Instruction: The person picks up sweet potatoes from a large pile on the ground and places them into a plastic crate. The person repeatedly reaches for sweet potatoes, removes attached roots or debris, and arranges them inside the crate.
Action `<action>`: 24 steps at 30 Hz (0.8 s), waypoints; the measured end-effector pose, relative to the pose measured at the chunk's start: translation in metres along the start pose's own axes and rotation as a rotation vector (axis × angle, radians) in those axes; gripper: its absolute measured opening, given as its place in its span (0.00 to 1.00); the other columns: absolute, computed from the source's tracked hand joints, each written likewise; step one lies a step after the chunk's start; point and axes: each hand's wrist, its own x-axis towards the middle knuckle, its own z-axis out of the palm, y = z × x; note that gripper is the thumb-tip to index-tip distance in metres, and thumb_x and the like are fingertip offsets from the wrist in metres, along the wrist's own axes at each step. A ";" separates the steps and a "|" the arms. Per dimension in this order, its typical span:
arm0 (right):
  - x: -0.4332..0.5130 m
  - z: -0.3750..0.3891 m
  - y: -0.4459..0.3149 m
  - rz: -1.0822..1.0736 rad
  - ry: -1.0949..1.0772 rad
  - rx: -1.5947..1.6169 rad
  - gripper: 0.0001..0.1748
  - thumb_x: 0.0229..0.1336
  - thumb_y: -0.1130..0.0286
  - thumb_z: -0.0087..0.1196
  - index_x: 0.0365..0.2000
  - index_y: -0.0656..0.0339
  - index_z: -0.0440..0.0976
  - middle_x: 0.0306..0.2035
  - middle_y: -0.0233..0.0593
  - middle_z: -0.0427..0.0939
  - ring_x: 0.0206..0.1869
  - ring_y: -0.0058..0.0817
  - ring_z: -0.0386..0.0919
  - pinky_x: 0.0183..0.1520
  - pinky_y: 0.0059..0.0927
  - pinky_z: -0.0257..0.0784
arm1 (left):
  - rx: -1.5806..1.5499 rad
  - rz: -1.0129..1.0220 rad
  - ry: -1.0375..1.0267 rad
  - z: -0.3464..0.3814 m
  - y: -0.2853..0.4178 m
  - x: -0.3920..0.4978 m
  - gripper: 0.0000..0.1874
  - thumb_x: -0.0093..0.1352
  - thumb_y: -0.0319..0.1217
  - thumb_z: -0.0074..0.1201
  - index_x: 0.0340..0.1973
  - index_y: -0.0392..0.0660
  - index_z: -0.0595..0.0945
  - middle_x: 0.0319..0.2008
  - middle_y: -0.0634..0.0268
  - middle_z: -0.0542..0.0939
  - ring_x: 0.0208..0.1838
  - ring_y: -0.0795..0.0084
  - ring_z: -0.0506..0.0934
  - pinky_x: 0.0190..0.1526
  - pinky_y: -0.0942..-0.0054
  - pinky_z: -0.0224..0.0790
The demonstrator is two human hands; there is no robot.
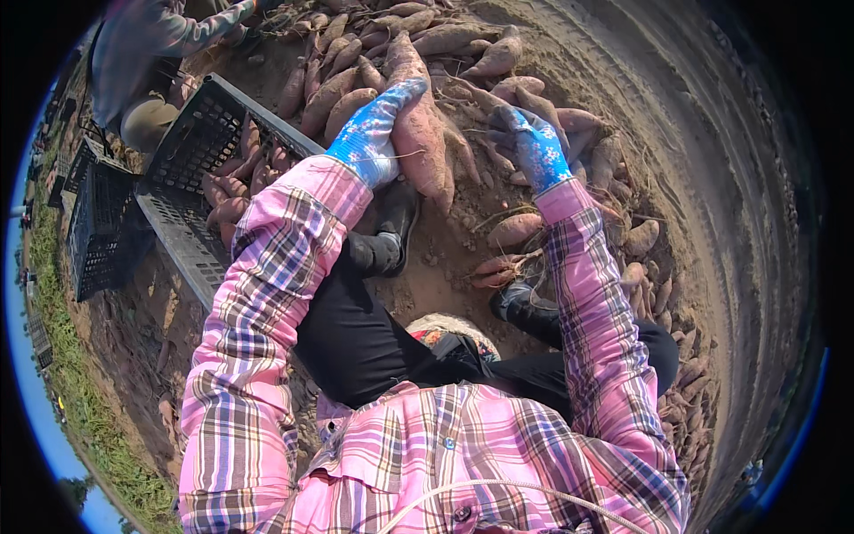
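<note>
In a blue flowered glove, my left hand (381,130) grips a large sweet potato (421,137) with soil on its skin, held upright in front of me. My right hand (534,141), gloved alike, is at the pile of sweet potatoes (454,40) to the right; its fingers are partly hidden among roots and tubers, so its hold is unclear. Loose sweet potatoes (515,229) lie on the soil below that hand. To the left, a black plastic crate (180,207) stands tilted with several sweet potatoes (230,190) inside.
More black crates (107,220) stand at the far left. Beside them a person in a camouflage sleeve (200,30) works at the pile's upper left. My shoes (393,223) rest on the soil between crate and pile. Ridged bare earth (720,167) curves along the right.
</note>
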 end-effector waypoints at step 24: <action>-0.044 -0.042 0.169 0.540 -0.128 -0.405 0.27 0.54 0.54 0.65 0.43 0.67 0.78 0.35 0.38 0.82 0.34 0.25 0.78 0.40 0.26 0.73 | 0.153 0.591 0.185 -0.103 0.125 -0.034 0.33 0.59 0.44 0.67 0.51 0.33 0.73 0.45 0.52 0.77 0.47 0.59 0.76 0.51 0.57 0.71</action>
